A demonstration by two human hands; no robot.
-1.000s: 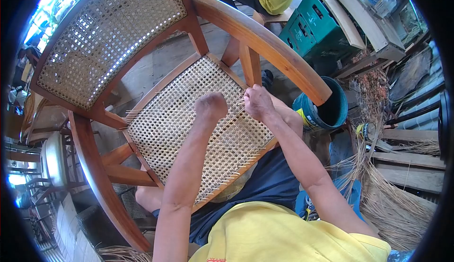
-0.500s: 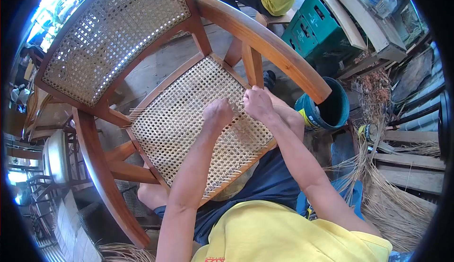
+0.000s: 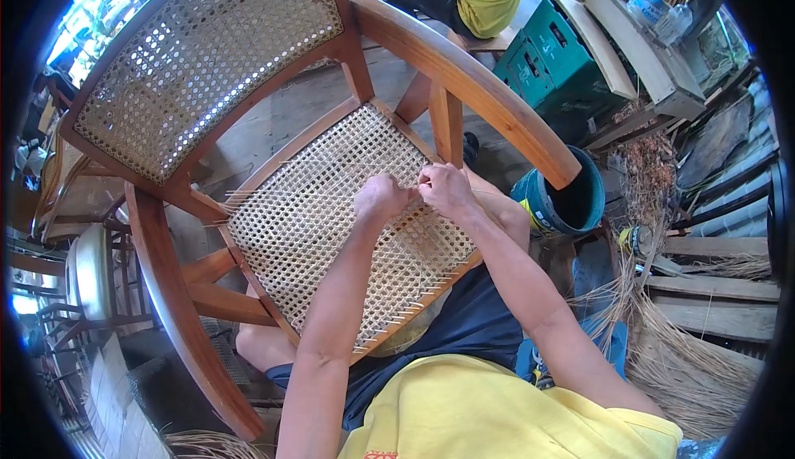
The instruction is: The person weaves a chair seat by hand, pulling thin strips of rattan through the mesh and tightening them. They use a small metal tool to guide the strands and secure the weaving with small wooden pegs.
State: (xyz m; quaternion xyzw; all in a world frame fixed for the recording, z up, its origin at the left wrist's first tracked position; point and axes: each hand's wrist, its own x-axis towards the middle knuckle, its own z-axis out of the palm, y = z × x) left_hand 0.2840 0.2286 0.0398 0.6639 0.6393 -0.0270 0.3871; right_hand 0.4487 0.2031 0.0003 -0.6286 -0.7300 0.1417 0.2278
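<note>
filling its frame, the cane seat [image 3: 323,219] lies over the person's legs [image 3: 507,212], with strand ends [image 3: 396,313] poking out along the near edge. the left hand [image 3: 381,197] and right hand [image 3: 448,190] are close together over its right part, fingers curled in narrow; whether they pinch a strand, i cannot tell. armrests [image 3: 472,76] flank the seat; a bucket [image 3: 538,194] stands near the right one.

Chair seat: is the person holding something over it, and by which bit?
I can't tell. The left grip and right grip are curled close together over the woven seat, but anything pinched there is too small to see.
</note>
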